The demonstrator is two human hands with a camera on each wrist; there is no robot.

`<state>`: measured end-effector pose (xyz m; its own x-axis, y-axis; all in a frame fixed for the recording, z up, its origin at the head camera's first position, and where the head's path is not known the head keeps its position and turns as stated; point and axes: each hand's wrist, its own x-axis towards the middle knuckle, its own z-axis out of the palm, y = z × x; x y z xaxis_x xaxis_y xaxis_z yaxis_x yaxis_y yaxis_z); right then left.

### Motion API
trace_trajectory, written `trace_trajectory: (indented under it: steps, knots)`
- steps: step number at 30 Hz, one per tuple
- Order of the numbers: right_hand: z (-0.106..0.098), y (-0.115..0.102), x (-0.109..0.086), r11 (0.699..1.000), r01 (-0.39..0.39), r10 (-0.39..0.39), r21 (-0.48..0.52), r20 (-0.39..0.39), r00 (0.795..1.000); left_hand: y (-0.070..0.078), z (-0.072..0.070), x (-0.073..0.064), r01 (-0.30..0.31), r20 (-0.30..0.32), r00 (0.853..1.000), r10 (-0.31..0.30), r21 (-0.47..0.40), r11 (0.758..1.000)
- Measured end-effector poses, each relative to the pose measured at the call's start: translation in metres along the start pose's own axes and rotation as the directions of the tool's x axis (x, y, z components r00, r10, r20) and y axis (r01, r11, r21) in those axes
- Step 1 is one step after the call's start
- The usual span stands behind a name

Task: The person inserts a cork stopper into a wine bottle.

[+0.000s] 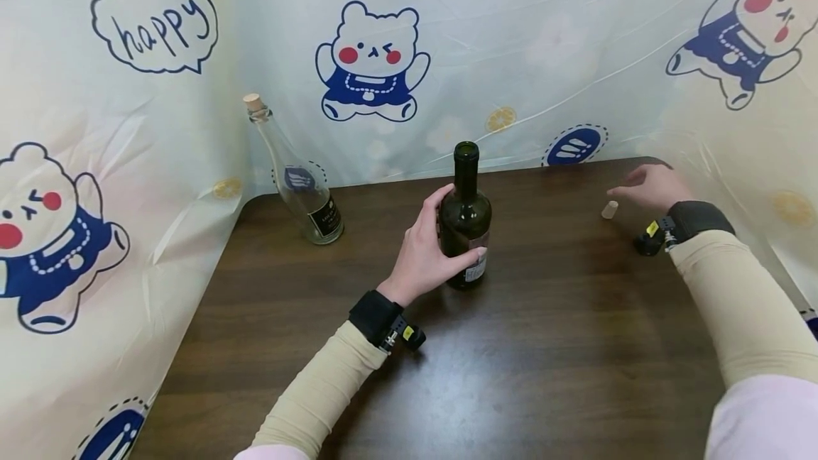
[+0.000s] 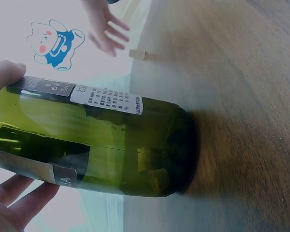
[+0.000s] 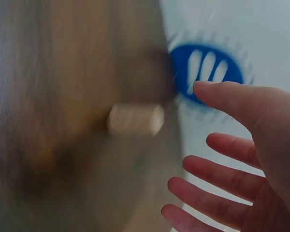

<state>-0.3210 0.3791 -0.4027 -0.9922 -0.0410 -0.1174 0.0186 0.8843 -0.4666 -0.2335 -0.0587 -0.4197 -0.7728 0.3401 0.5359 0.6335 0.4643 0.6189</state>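
My left hand (image 1: 422,261) grips a dark green wine bottle (image 1: 465,222) round its body, thumb across the front. The bottle stands upright on the table, its mouth uncorked. Its white printed label (image 2: 106,100) shows in the left wrist view, with the fingers on both sides of the glass. At the far right, my right hand (image 1: 658,187) hovers beside a small cork (image 1: 610,210) that stands on end on the table. In the right wrist view, the thumb and fingers are spread, with a gap between them and the cork (image 3: 135,119).
A clear glass bottle (image 1: 295,187) with a cork stopper (image 1: 253,102) and a black label stands at the back left of the brown wooden table (image 1: 511,360). A pale curtain (image 1: 460,62) printed with cartoon bears hangs right behind the table and along its sides.
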Motion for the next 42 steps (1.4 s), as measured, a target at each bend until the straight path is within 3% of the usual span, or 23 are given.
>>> trace_trajectory:
  steps: [5, 10, 21, 25, 31, 36, 42]
  knots:
    - [0.006, 0.021, 0.002, 0.996, -0.069, 0.071, -0.056, 0.030, 0.997, -0.001, 0.000, 0.000, 0.000, 0.000, 1.000, 0.000, 0.002, 1.000]
    - [0.018, 0.017, 0.002, 0.992, -0.096, 0.099, -0.083, 0.037, 0.994, -0.001, 0.000, 0.000, -0.006, -0.001, 1.000, 0.006, 0.000, 1.000]
    - [0.044, 0.015, 0.019, 0.998, -0.031, 0.035, -0.058, 0.070, 0.997, -0.001, 0.001, 0.000, -0.012, -0.001, 1.000, 0.012, -0.003, 1.000]
    - [0.052, 0.016, 0.022, 0.999, -0.029, 0.030, -0.025, 0.047, 0.998, 0.000, 0.000, 0.000, -0.013, -0.004, 1.000, 0.013, 0.000, 1.000]
    - [0.055, 0.010, 0.019, 0.988, -0.055, 0.047, 0.147, 0.053, 0.997, 0.000, -0.001, 0.000, -0.011, -0.003, 1.000, 0.011, 0.004, 1.000]
    - [0.054, -0.001, 0.018, 0.971, -0.036, 0.041, 0.237, -0.015, 0.999, 0.000, -0.001, 0.000, -0.006, -0.002, 1.000, 0.006, 0.006, 1.000]
    - [0.041, -0.028, 0.013, 0.960, -0.014, 0.066, 0.280, -0.176, 0.982, 0.000, -0.001, 0.000, -0.005, 0.001, 1.000, 0.005, -0.001, 1.000]
